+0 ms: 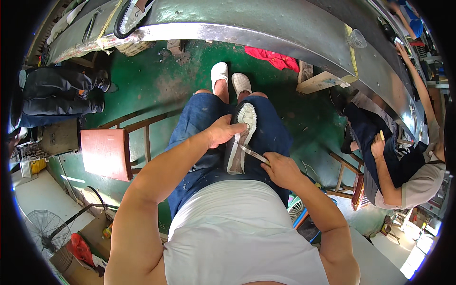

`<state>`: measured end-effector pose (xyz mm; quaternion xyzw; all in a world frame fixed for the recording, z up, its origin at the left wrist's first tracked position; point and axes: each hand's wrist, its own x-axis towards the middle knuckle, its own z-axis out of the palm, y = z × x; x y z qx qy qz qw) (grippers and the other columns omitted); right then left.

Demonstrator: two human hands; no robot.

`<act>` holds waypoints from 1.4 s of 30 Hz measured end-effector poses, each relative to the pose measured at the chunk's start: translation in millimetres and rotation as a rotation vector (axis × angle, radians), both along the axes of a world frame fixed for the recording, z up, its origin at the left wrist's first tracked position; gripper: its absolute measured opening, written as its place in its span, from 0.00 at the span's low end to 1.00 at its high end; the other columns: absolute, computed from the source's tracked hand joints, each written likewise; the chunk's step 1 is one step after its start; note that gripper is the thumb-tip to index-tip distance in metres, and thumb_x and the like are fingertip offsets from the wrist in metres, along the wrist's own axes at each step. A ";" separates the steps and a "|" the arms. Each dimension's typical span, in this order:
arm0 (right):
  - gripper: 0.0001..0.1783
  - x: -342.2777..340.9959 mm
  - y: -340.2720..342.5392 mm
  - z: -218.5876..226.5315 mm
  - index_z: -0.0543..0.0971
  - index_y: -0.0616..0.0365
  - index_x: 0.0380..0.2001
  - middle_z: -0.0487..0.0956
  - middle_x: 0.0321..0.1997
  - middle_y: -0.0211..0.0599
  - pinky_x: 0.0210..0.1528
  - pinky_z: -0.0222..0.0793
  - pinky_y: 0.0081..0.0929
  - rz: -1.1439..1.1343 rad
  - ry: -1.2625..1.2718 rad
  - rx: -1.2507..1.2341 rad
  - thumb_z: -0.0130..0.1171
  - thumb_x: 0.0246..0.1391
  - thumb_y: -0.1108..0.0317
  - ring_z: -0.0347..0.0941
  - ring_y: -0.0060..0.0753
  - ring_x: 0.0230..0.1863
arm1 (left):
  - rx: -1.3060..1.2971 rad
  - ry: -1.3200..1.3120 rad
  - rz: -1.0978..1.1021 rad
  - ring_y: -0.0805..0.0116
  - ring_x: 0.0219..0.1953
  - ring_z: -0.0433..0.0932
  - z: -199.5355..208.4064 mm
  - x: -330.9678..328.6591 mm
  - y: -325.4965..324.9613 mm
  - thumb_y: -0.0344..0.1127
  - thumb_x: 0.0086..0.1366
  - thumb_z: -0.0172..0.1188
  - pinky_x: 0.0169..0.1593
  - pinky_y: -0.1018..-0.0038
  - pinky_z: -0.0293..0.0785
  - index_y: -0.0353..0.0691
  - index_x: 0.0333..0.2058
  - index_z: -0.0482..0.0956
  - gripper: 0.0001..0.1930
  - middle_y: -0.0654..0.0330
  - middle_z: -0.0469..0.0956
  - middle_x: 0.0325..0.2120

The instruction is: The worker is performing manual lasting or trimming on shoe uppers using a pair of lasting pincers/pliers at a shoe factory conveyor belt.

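Head view. Shoe piece (242, 138), one, with a black edge, pale toe margin and brownish-grey middle: it is lying sole side up along your lap, over your denim shorts (278, 130), with its toe end pointing toward your knees.

Left hand (221, 132), yours: clamping the piece from its left side, the thumb pressing across the top.

Right hand (283, 171), yours: closing around one end of a flat, narrow tool (253, 154). The tool's tip is reaching the middle of the piece; whether it is touching or hovering, you cannot tell.

Progress, as judged: the work is appearing partway, since the tool is lying over the piece and the pale margin is already showing. How much is left, the view is not revealing.

Similar shoe piece (131, 20), one: resting at the edge of the metal bench (266, 16), untouched by you, its stage remaining unclear.
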<state>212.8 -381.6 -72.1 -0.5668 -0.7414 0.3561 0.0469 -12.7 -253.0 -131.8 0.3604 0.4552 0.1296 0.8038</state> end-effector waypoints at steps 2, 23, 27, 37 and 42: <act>0.13 -5.1 3.7 12.3 0.75 0.64 0.43 0.79 0.39 0.51 0.42 0.74 0.45 0.004 -0.050 -0.056 0.59 0.60 0.66 0.78 0.56 0.40 | -0.047 0.046 -0.009 0.66 0.47 0.78 6.2 2.3 1.5 0.41 0.60 0.67 0.53 0.68 0.73 0.31 0.52 0.73 0.26 0.56 0.79 0.45; 0.14 9.0 -9.0 -10.1 0.76 0.61 0.36 0.82 0.32 0.50 0.36 0.73 0.48 0.021 -0.138 -0.160 0.59 0.60 0.59 0.79 0.57 0.34 | 0.172 0.205 -0.221 0.68 0.54 0.71 17.4 7.1 -18.4 0.42 0.66 0.64 0.61 0.70 0.67 0.25 0.60 0.62 0.33 0.54 0.74 0.52; 0.15 9.4 -9.4 -9.1 0.75 0.63 0.34 0.81 0.31 0.53 0.37 0.73 0.50 -0.025 -0.116 -0.174 0.59 0.61 0.59 0.79 0.59 0.34 | 0.205 -0.047 -0.078 0.67 0.64 0.61 11.0 -2.9 -54.9 0.36 0.70 0.60 0.69 0.70 0.56 0.37 0.72 0.36 0.45 0.56 0.63 0.63; 0.13 1.6 -27.8 10.4 0.74 0.64 0.34 0.80 0.32 0.52 0.37 0.76 0.44 0.093 -0.243 -0.097 0.58 0.60 0.63 0.80 0.54 0.35 | 0.426 0.084 0.132 0.66 0.61 0.66 -8.6 14.7 -68.8 0.31 0.70 0.56 0.66 0.71 0.61 0.31 0.69 0.40 0.39 0.51 0.67 0.58; 0.20 33.1 4.9 -16.9 0.79 0.65 0.37 0.83 0.31 0.45 0.35 0.76 0.39 0.167 0.063 -0.612 0.59 0.61 0.54 0.81 0.41 0.30 | 0.648 0.237 -0.046 0.56 0.69 0.53 -16.6 10.1 -80.2 0.36 0.69 0.57 0.71 0.68 0.51 0.29 0.70 0.32 0.45 0.41 0.52 0.66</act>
